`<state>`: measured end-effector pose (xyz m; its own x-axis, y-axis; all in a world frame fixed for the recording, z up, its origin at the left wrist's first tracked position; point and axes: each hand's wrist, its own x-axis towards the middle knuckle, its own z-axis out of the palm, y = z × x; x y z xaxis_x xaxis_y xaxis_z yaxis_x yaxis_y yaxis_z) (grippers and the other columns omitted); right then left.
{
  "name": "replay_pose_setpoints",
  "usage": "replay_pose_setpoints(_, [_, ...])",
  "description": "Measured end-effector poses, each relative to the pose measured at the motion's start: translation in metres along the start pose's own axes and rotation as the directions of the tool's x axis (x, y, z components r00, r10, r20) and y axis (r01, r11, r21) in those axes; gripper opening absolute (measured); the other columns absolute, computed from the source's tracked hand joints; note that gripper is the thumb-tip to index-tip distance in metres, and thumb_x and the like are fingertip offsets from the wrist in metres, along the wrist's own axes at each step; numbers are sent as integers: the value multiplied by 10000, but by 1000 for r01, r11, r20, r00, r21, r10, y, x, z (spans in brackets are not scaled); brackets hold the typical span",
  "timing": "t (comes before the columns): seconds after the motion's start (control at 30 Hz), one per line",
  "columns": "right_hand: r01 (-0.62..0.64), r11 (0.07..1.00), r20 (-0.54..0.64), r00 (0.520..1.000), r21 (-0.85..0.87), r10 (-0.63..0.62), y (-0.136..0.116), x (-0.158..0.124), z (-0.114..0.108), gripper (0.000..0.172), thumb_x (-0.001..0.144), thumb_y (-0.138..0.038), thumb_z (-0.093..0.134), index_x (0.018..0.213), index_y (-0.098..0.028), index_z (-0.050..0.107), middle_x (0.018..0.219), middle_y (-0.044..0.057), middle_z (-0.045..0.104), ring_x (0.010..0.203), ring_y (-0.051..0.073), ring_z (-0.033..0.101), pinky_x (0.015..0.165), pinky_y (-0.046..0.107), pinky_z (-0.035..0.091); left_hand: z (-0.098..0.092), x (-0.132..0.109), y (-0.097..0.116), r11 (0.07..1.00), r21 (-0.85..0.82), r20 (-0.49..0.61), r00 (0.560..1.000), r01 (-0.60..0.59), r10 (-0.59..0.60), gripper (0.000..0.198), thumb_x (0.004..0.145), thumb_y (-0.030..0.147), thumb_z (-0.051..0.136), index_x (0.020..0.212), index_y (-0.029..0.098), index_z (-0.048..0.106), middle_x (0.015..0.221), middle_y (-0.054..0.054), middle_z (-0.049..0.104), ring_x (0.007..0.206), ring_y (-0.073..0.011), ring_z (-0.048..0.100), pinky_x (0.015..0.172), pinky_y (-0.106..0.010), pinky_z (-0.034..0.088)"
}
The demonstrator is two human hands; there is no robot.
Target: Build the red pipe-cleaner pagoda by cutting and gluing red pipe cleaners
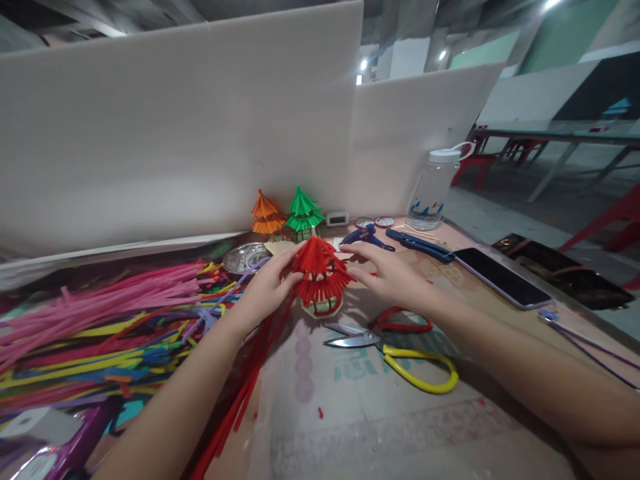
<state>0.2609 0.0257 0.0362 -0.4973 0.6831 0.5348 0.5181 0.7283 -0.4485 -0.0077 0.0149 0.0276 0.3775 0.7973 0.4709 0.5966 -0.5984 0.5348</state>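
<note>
Between my hands stands a small red pavilion (323,277) with a two-tiered roof of pipe cleaners, upright on a pale base. My left hand (273,283) is at its left side, thumb against the lower roof and the other fingers partly hidden behind it. On the other side my right hand (383,270) has its fingers apart, with the fingertips close to the roof edge; whether they touch it I cannot tell. Scissors (380,337) with one red and one yellow handle lie spread just in front. Long red pipe cleaners (245,393) run beneath my left forearm.
Behind stand an orange pavilion (267,213) and a green one (303,212). A blue glue gun (367,235), a dark blue cutter-like tool (420,245), a phone (503,277) and a water bottle (429,190) are at right. Many coloured pipe cleaners (125,307) cover the left, near a metal dish (243,259).
</note>
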Motion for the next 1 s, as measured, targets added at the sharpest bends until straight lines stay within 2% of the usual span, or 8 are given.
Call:
replay_pose_setpoints(0.13, [-37,991,92,995,131,25,1,-4,9,286,942,-210,592,1213,-179,677,1272,109,707,1189,227,655,1032,435,522,2,0,-7,989,147,-135,991,27,-7,405,954,263,542,1342,158,591,1404,-145,630,1325,-264,568,1167,-487,413])
replay_pose_setpoints(0.23, [-22,988,133,991,156,1,-9,-6,8,197,929,-201,595,1079,-185,721,1185,93,741,1124,218,678,1015,417,523,1,0,-12,972,229,-175,984,57,-17,354,932,215,524,1265,163,632,1349,-135,669,1276,-269,602,1136,-493,440])
replay_pose_setpoints(0.37, [-67,983,177,984,173,36,-20,-6,1,192,947,-216,567,1060,-188,720,1127,85,759,1045,198,700,966,379,535,-8,-1,-12,972,212,-148,986,103,-72,333,965,236,487,1249,191,656,1306,-110,709,1225,-266,646,1095,-476,476])
replay_pose_setpoints(0.5, [-92,988,142,987,126,74,-18,-4,-10,174,946,-266,549,947,-184,702,997,74,763,932,196,701,843,336,547,-19,-2,-1,980,150,-243,965,133,-94,319,1005,351,486,1177,181,693,1229,-109,735,1162,-253,670,1056,-434,498])
replay_pose_setpoints(0.67, [-153,988,96,983,-32,155,0,2,-27,237,934,-368,554,912,-181,698,914,70,746,869,211,676,789,324,504,-17,-5,22,990,128,-201,979,54,-27,467,946,495,599,1286,176,636,1337,-125,671,1253,-273,614,1099,-427,464])
replay_pose_setpoints(0.83, [-169,958,174,962,-231,212,25,7,-30,251,950,-351,537,976,-188,726,946,69,754,833,201,662,724,290,447,-11,-6,30,985,163,-174,984,58,-30,492,957,445,597,1375,190,557,1406,-126,625,1308,-273,577,1123,-441,442])
replay_pose_setpoints(0.9, [-169,933,194,951,-317,239,39,7,-27,249,950,-324,533,980,-188,739,956,78,752,833,201,653,706,281,423,-14,-5,29,985,168,-202,979,39,-5,394,972,415,572,1300,199,602,1358,-112,650,1277,-262,591,1114,-431,439])
replay_pose_setpoints(1.0, [-193,916,218,935,-350,280,60,3,-23,239,936,-303,552,941,-171,751,919,95,748,785,193,640,672,273,408,-25,-6,30,982,185,-220,975,27,15,247,992,377,513,985,197,683,1094,-77,716,1073,-229,650,987,-367,483])
